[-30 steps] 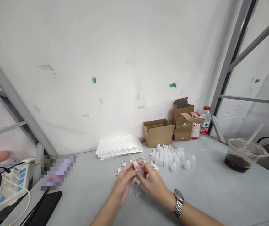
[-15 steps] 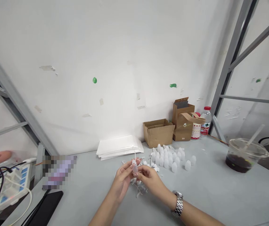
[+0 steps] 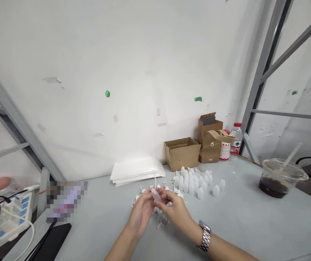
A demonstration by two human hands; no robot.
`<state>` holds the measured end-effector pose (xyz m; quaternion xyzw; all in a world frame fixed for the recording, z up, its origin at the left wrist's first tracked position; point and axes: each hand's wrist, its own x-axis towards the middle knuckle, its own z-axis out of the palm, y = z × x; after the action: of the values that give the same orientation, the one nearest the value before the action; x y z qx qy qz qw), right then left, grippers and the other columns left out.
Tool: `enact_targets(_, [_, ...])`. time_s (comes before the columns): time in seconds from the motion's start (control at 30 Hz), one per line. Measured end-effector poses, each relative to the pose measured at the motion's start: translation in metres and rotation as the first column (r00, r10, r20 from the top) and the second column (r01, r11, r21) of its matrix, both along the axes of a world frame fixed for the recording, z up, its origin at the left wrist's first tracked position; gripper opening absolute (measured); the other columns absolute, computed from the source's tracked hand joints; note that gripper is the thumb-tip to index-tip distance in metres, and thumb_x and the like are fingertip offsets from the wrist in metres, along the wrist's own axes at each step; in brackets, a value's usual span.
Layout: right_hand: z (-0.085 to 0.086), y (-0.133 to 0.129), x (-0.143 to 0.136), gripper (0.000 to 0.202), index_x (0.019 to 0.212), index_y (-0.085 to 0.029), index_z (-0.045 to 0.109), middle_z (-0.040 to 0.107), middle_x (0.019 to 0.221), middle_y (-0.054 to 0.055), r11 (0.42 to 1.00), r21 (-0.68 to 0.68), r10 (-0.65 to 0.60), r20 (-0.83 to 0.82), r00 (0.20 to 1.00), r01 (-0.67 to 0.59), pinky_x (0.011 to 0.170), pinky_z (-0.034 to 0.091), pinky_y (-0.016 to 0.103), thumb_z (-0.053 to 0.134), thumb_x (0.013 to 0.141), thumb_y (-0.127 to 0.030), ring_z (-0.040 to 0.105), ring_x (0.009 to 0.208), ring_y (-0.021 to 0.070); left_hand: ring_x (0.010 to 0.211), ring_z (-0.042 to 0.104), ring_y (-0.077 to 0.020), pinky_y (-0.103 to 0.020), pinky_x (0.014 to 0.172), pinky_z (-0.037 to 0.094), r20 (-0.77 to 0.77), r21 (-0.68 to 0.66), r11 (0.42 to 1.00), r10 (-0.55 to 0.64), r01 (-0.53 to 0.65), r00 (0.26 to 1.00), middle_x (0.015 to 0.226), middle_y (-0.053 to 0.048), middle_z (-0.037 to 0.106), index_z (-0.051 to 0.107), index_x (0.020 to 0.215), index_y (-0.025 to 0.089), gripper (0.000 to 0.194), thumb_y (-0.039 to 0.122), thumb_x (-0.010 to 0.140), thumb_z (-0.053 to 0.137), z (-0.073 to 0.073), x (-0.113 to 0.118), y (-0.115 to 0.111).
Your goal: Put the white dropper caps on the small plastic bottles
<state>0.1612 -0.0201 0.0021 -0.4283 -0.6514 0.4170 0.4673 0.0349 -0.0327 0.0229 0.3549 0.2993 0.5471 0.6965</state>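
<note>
Near the middle of the grey table, a small translucent white piece (image 3: 156, 196) with a thin strip rising from its top is between my two hands. My left hand (image 3: 142, 209) has its fingers closed around the piece's left side, palm partly turned up. The thumb and fingers of my right hand (image 3: 174, 207) pinch the piece from the right. Below and behind my hands lie loose white parts with thin strips (image 3: 160, 218), partly covered by my fingers. To the right, a group of white rounded pieces (image 3: 191, 187) stands upright.
A stack of white sheets (image 3: 136, 170), a cardboard box (image 3: 184, 156), a brown paper bag (image 3: 210, 145) and a bottle (image 3: 236, 141) are along the wall. A plastic cup with dark drink (image 3: 277, 181) stands at right. A black phone (image 3: 52, 241) and power strip (image 3: 15, 217) are at left.
The piece between my hands has tilted, its lower end turning to the right. My left palm has turned up a little more. The whole view has shifted slightly.
</note>
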Motion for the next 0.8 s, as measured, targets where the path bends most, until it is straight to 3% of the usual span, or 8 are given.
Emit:
enact_targets(0.17, [0.0031,0.0019,-0.0021,0.018,0.061,-0.016,0.054,0.057,0.059,-0.002,0.983,-0.155,0.069,-0.197,0.978,-0.100,0.056,0.039,0.024,0.067,0.063,-0.029,0.052,0.057,0.0120,0.104,0.053,-0.0246,-0.032,0.084,0.038,0.028,-0.016,1.000,-0.001,0.001,1.000,0.103,-0.009,0.065,0.064,0.088,0.015,0.022,0.021,0.073,0.049,-0.0015,-0.0002,0.0005])
enact_targets(0.33, [0.0059,0.0066,-0.0039,0.034,0.055,-0.016,0.053,0.058,0.049,-0.002,0.904,-0.326,0.138,-0.391,0.910,-0.277,0.053,0.041,0.026,0.076,0.049,-0.040,0.054,0.048,0.0119,0.101,0.054,-0.0259,-0.031,0.074,0.040,-0.009,-0.039,0.999,0.002,-0.002,1.000,0.108,-0.011,0.063,0.062,0.095,0.014,0.027,0.027,0.074,0.051,-0.0055,-0.0025,0.0020])
enact_targets(0.6, [-0.0010,0.0095,-0.0038,0.034,0.055,-0.014,0.055,0.062,0.051,-0.001,0.878,-0.366,0.116,-0.463,0.879,-0.309,0.054,0.043,0.026,0.078,0.047,-0.039,0.056,0.048,0.0119,0.108,0.051,-0.0267,-0.036,0.088,0.036,0.050,-0.076,0.997,0.006,-0.003,0.999,0.106,-0.011,0.064,0.064,0.097,0.013,0.030,0.027,0.074,0.049,-0.0061,-0.0017,0.0014])
enact_targets(0.8, [0.0034,0.0097,-0.0028,0.037,0.053,-0.016,0.053,0.058,0.048,-0.003,0.886,-0.353,0.130,-0.431,0.893,-0.300,0.051,0.042,0.026,0.078,0.045,-0.041,0.054,0.045,0.0109,0.111,0.048,-0.0277,-0.038,0.091,0.033,0.101,-0.087,0.996,-0.019,0.027,0.995,0.105,-0.012,0.065,0.064,0.096,0.012,0.032,0.027,0.073,0.047,-0.0045,-0.0025,0.0017])
